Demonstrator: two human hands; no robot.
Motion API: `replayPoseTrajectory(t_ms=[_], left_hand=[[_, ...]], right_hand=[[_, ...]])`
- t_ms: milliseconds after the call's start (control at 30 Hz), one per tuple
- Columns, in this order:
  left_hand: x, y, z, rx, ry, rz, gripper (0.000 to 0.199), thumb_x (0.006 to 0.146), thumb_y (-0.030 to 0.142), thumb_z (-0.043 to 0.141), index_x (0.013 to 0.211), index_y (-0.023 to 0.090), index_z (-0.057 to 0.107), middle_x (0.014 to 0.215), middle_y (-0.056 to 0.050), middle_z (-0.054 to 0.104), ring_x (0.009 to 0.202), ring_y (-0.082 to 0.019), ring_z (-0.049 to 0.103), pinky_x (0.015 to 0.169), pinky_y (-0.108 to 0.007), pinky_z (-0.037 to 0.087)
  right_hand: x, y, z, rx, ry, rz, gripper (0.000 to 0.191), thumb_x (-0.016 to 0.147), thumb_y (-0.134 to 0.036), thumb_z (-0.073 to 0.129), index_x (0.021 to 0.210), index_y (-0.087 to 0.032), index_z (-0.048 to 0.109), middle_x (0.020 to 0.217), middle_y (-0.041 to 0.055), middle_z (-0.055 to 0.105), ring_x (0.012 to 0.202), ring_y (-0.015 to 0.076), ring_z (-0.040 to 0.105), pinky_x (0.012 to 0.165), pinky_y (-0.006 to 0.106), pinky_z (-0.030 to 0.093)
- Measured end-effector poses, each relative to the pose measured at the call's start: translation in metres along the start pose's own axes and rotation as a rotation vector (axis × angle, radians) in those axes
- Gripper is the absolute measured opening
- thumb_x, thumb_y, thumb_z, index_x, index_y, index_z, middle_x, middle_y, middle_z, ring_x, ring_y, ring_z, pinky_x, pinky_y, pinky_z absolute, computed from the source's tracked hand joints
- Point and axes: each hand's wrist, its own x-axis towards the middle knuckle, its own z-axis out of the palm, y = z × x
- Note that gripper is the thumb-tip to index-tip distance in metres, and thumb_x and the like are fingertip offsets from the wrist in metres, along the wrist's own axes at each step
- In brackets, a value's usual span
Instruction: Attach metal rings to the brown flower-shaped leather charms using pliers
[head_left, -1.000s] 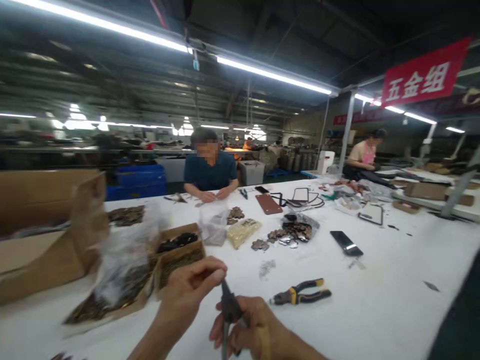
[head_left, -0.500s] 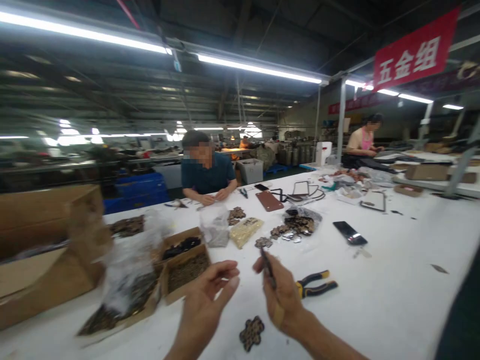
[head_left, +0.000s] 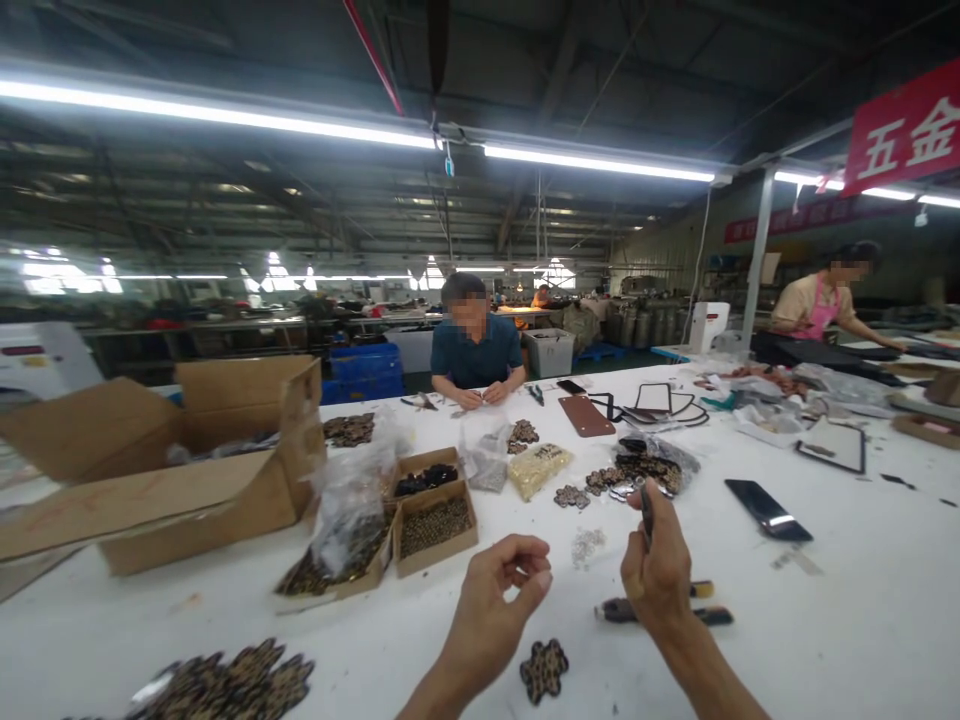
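Observation:
My left hand (head_left: 495,600) hovers over the white table, fingers curved and thumb a little apart, with nothing visible between them. My right hand (head_left: 660,560) grips a slim dark piece (head_left: 646,512) between thumb and fingers; its kind cannot be made out. Partly behind that hand lie pliers with black and yellow handles (head_left: 709,615). Below, between my hands, a leopard-print flower-shaped patch (head_left: 544,671) rests flat on the table. Small clear bits (head_left: 587,547) are scattered beyond my hands.
Several leopard patches (head_left: 232,685) lie at front left. Small boxes of metal studs (head_left: 435,525) and black parts (head_left: 426,480) stand near a large open carton (head_left: 225,510). A yellowish packet (head_left: 538,470) and a phone (head_left: 769,510) lie farther back. A co-worker (head_left: 476,345) sits opposite.
The view has swung left, showing more of the carton and the patch pile. My right hand has lifted and moved away from my left, still holding the dark piece.

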Motion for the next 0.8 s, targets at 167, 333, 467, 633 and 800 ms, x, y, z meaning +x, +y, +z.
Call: replayPoseTrajectory(t_ms=[167,333,467,633,800], left_hand=[[-0.003,0.0,0.003,-0.014,0.004,-0.001,0.03,0.082,0.036,0.072,0.104,0.016,0.071,0.091,-0.008,0.069,0.083,-0.018,0.061,0.078,-0.031,0.049],[-0.005,0.001,0.005,-0.012,-0.006,-0.002,0.029,0.082,0.035,0.071,0.104,0.016,0.07,0.092,-0.008,0.069,0.084,-0.019,0.062,0.08,-0.032,0.05],[-0.006,0.003,0.006,0.011,-0.015,0.009,0.026,0.083,0.033,0.07,0.104,0.016,0.07,0.091,-0.008,0.069,0.083,-0.018,0.062,0.08,-0.031,0.05],[-0.007,0.006,0.007,0.02,-0.01,0.018,0.026,0.083,0.032,0.07,0.103,0.016,0.07,0.091,-0.008,0.07,0.083,-0.018,0.062,0.079,-0.031,0.05],[-0.008,0.005,0.008,0.016,-0.015,0.019,0.025,0.083,0.032,0.07,0.103,0.016,0.07,0.091,-0.008,0.07,0.083,-0.018,0.062,0.079,-0.031,0.05]], right_hand=[[-0.003,-0.003,-0.001,0.007,0.003,0.019,0.062,0.093,-0.011,0.043,0.154,-0.016,0.03,0.127,0.0206,0.057,0.118,0.0332,0.056,0.092,0.054,0.052],[-0.003,-0.008,-0.004,0.022,0.028,0.011,0.06,0.094,-0.011,0.044,0.152,-0.015,0.032,0.124,0.02,0.058,0.117,0.0326,0.057,0.095,0.054,0.05],[-0.004,-0.01,-0.006,0.042,0.039,0.057,0.057,0.096,-0.015,0.043,0.152,-0.015,0.032,0.121,0.0197,0.058,0.11,0.0313,0.06,0.091,0.051,0.051],[-0.003,-0.011,-0.006,0.051,0.057,0.07,0.056,0.097,-0.017,0.043,0.152,-0.016,0.032,0.118,0.0187,0.059,0.108,0.0312,0.06,0.09,0.05,0.051],[-0.003,-0.011,-0.006,0.062,0.058,0.066,0.055,0.097,-0.017,0.043,0.151,-0.016,0.032,0.116,0.018,0.059,0.108,0.0308,0.06,0.089,0.05,0.051]])
